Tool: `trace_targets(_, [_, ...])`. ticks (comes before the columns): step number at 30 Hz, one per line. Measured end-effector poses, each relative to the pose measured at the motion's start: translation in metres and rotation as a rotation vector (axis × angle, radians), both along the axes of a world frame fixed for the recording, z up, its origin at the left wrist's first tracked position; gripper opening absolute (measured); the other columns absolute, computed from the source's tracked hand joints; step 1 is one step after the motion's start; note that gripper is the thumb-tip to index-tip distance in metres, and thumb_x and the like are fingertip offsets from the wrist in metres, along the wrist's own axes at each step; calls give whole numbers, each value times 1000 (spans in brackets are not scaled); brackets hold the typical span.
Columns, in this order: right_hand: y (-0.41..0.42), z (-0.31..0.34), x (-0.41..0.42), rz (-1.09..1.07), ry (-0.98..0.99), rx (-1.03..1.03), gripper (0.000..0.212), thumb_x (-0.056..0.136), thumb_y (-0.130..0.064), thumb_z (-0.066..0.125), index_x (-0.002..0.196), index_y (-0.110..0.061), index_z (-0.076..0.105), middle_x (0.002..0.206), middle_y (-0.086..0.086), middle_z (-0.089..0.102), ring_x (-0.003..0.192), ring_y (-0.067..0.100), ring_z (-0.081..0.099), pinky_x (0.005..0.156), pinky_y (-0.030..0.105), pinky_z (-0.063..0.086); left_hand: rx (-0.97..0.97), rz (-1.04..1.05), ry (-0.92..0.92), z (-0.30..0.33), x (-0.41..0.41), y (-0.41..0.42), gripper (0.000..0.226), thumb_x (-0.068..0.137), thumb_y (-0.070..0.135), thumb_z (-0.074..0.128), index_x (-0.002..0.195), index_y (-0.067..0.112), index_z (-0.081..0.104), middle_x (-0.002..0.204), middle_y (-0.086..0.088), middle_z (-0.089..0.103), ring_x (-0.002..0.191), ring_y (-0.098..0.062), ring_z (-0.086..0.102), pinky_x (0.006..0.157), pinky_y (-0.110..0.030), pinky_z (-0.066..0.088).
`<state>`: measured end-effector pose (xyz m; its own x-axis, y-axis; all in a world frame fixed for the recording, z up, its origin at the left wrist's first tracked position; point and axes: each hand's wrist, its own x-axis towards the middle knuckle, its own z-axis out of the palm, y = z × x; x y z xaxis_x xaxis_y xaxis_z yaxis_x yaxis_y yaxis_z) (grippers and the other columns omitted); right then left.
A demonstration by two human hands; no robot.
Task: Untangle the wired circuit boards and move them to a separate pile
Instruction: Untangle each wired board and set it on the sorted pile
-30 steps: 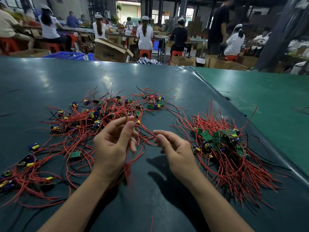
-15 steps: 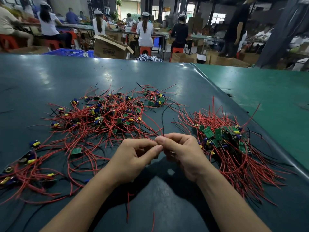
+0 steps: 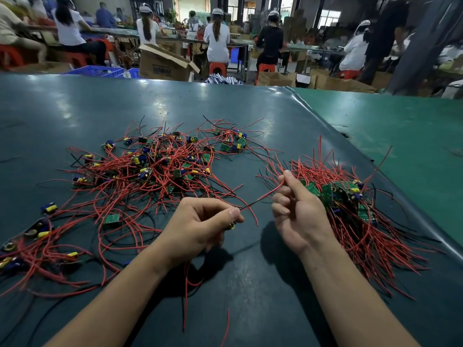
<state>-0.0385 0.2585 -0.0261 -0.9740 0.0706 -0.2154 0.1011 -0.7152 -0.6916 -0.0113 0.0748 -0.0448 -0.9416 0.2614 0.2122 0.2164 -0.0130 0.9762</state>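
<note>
A tangled heap of small green circuit boards with red and black wires [image 3: 150, 171] spreads over the left and middle of the dark green table [image 3: 225, 103]. A second pile of boards with red wires [image 3: 345, 199] lies at the right. My left hand [image 3: 200, 224] grips a wired board, whose small yellow part shows under the fingers. A red wire [image 3: 260, 196] runs taut from it to my right hand [image 3: 298, 211], which pinches the wire's other end just left of the right pile.
More wired boards [image 3: 30, 246] lie scattered at the table's left edge. The dark mat ends at a raised seam on the right, beside a lighter green surface [image 3: 400, 136]. Behind the table stand cardboard boxes [image 3: 162, 63], blue crates and several seated people.
My hands, joined over the near middle half a second ago, have drawn apart. The right hand has moved right toward the second pile, stretching a red wire between them.
</note>
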Motion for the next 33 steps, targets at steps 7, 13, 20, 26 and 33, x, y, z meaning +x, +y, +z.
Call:
trace_targets(7, [4, -2, 0, -22, 39, 182, 22, 94, -16, 61, 76, -6, 66, 54, -3, 56, 38, 1, 43, 34, 10, 32, -43, -64, -58, -3, -3, -9, 18, 84, 22, 70, 73, 8, 74, 45, 1, 48, 32, -12, 42, 38, -17, 26])
trace_targets(13, [5, -3, 2, -142, 132, 372, 19, 90, -9, 67, 73, -1, 71, 56, 3, 63, 42, 8, 53, 41, 15, 43, -32, -105, -117, -3, -2, -9, 19, 80, 24, 66, 71, 11, 75, 42, 4, 46, 31, -10, 43, 38, -19, 23])
trace_targets(20, [15, 5, 2, -138, 106, 403, 43, 96, -43, 55, 88, -2, 67, 55, 4, 59, 36, 10, 50, 33, 17, 39, 153, 146, -7, -1, -4, -6, 23, 82, 34, 67, 86, 13, 76, 52, 0, 51, 31, -9, 37, 38, -16, 28])
trace_targets(26, [-23, -7, 26, 610, 225, 670, 46, 80, -52, 57, 78, -7, 62, 53, 4, 59, 37, 13, 55, 32, 18, 40, -52, 122, 155, -3, -3, 2, 21, 89, 28, 58, 88, 14, 73, 50, 3, 55, 41, -4, 43, 41, -18, 34])
trace_targets(33, [-12, -2, 27, 711, 246, 617, 52, 76, -56, 60, 78, -5, 63, 58, 8, 62, 40, 14, 57, 33, 18, 42, -65, 62, 227, 0, 2, -1, 21, 87, 24, 61, 103, 28, 75, 49, -2, 56, 36, -10, 44, 38, -16, 35])
